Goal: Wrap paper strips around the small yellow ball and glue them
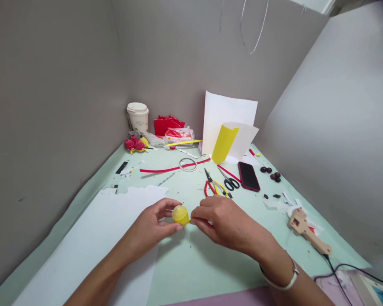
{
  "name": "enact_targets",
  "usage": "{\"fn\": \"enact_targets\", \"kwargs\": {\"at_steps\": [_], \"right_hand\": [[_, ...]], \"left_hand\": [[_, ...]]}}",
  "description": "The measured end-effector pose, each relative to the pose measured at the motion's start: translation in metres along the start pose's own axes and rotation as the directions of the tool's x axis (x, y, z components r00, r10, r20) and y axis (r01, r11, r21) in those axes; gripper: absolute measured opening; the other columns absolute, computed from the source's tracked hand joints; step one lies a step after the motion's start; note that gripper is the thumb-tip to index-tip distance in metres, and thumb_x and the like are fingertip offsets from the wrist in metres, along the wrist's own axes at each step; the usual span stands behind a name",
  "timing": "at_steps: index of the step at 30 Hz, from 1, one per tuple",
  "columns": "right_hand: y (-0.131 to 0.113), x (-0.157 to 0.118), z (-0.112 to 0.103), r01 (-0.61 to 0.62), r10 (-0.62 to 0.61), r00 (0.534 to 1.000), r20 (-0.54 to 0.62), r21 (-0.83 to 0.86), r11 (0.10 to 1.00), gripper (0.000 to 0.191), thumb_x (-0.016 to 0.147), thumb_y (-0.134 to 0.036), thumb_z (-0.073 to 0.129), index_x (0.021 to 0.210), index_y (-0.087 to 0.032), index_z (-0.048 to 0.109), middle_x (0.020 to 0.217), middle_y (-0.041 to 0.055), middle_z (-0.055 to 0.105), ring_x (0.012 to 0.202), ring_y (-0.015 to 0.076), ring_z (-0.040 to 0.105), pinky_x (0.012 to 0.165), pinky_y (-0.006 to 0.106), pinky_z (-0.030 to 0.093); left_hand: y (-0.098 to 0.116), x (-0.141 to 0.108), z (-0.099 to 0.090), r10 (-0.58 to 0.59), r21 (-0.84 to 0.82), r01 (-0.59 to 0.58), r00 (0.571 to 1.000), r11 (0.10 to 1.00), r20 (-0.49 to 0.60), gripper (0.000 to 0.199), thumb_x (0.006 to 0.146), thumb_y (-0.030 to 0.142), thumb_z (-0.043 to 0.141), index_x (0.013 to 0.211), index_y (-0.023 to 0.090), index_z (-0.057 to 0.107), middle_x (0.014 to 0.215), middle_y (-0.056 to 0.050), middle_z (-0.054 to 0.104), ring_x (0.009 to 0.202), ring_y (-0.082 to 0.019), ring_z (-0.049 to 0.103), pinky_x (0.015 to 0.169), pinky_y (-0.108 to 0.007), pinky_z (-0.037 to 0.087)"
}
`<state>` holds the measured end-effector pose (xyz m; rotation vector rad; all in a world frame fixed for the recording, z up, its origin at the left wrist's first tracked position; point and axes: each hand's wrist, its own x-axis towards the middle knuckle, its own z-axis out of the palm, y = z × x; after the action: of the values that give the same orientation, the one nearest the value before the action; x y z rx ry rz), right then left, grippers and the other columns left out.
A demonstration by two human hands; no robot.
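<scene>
Between the thumb and fingers of my left hand (156, 219) sits a small yellow ridged dome (180, 215), paler at its top, which looks like coiled corrugated paper. My right hand (221, 219) pinches at the dome's right side, where a small yellow end shows at the fingertips. Most of that end is hidden by my fingers. Both hands are above the pale green table (178, 263). Just beyond my right hand lie red-and-yellow handled pliers (210, 183) and black-handled scissors (231, 182).
A glue gun (308, 233) with a cord lies at the right, near a phone (249, 176) and dark beads (270, 172). White paper (92, 238) covers the left. Behind are a lidded cup (138, 117), red-and-yellow figures (135, 144), red strips, tape (188, 165) and rolled yellow card (225, 142).
</scene>
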<state>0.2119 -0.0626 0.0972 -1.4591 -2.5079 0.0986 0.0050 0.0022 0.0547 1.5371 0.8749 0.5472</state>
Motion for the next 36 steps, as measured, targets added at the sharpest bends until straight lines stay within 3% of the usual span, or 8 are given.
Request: {"fn": "enact_targets", "kwargs": {"at_steps": [6, 9, 13, 17, 21, 28, 36], "right_hand": [[0.001, -0.001, -0.002, -0.035, 0.035, 0.999, 0.005, -0.035, 0.999, 0.022, 0.096, -0.026, 0.049, 0.081, -0.020, 0.064, 0.072, 0.0009, 0.062, 0.067, 0.0136, 0.052, 0.064, 0.027, 0.032], [0.005, -0.003, -0.007, -0.079, 0.078, 0.997, -0.006, -0.035, 0.996, 0.022, 0.097, -0.026, 0.049, 0.084, -0.020, 0.065, 0.072, 0.0011, 0.062, 0.068, 0.0136, 0.053, 0.063, 0.026, 0.033], [0.011, -0.003, -0.010, -0.125, 0.123, 0.992, -0.024, -0.061, 0.990, 0.023, 0.097, -0.024, 0.049, 0.082, -0.019, 0.066, 0.073, 0.0021, 0.063, 0.070, 0.0140, 0.055, 0.063, 0.026, 0.033], [0.018, -0.001, -0.006, -0.148, 0.146, 0.989, -0.033, -0.095, 0.984, 0.024, 0.097, -0.024, 0.049, 0.080, -0.018, 0.065, 0.074, 0.0030, 0.064, 0.070, 0.0146, 0.056, 0.063, 0.027, 0.033], [0.024, 0.001, -0.004, -0.174, 0.173, 0.985, -0.026, -0.101, 0.980, 0.024, 0.097, -0.023, 0.050, 0.078, -0.017, 0.064, 0.073, 0.0031, 0.063, 0.069, 0.0143, 0.056, 0.062, 0.027, 0.033], [0.032, -0.003, -0.009, -0.244, 0.242, 0.969, -0.044, -0.077, 0.967, 0.017, 0.095, -0.021, 0.052, 0.083, -0.018, 0.064, 0.078, 0.0031, 0.065, 0.073, 0.0145, 0.058, 0.064, 0.026, 0.035], [0.035, -0.001, -0.010, -0.273, 0.271, 0.962, -0.044, -0.057, 0.960, 0.016, 0.094, -0.018, 0.052, 0.083, -0.018, 0.064, 0.079, 0.0033, 0.066, 0.076, 0.0147, 0.060, 0.065, 0.025, 0.036]], "left_hand": [[-0.009, 0.002, 0.001, 0.010, 0.055, -0.006, 0.997, 0.998, -0.080, 0.038, 0.071, 0.028, 0.069, 0.108, 0.025, 0.062, 0.108, -0.004, 0.069, 0.101, -0.024, 0.066, 0.084, -0.035, 0.055], [-0.018, 0.005, 0.005, 0.078, 0.150, -0.052, 0.982, 0.987, -0.173, 0.036, 0.071, 0.029, 0.068, 0.107, 0.026, 0.063, 0.110, -0.003, 0.069, 0.106, -0.024, 0.065, 0.090, -0.037, 0.054], [-0.031, 0.011, 0.012, 0.135, 0.228, -0.085, 0.967, 0.970, -0.217, 0.040, 0.072, 0.028, 0.066, 0.112, 0.026, 0.061, 0.116, -0.003, 0.068, 0.102, -0.023, 0.067, 0.093, -0.039, 0.053], [-0.035, 0.016, 0.014, 0.141, 0.280, -0.073, 0.963, 0.957, -0.231, 0.046, 0.074, 0.028, 0.064, 0.120, 0.025, 0.057, 0.122, -0.005, 0.066, 0.107, -0.024, 0.065, 0.098, -0.040, 0.049], [-0.026, 0.020, 0.012, 0.133, 0.300, -0.052, 0.957, 0.953, -0.256, 0.047, 0.074, 0.030, 0.065, 0.120, 0.026, 0.057, 0.122, -0.004, 0.066, 0.109, -0.024, 0.065, 0.099, -0.040, 0.048], [-0.009, 0.050, 0.013, 0.240, 0.431, -0.124, 0.944, 0.894, -0.227, 0.046, 0.073, 0.029, 0.063, 0.119, 0.025, 0.057, 0.119, -0.004, 0.068, 0.109, -0.023, 0.064, 0.097, -0.036, 0.048], [-0.026, 0.082, 0.013, 0.252, 0.482, -0.123, 0.944, 0.867, -0.212, 0.045, 0.073, 0.028, 0.061, 0.118, 0.023, 0.058, 0.117, -0.005, 0.068, 0.105, -0.023, 0.064, 0.094, -0.036, 0.048]]}}
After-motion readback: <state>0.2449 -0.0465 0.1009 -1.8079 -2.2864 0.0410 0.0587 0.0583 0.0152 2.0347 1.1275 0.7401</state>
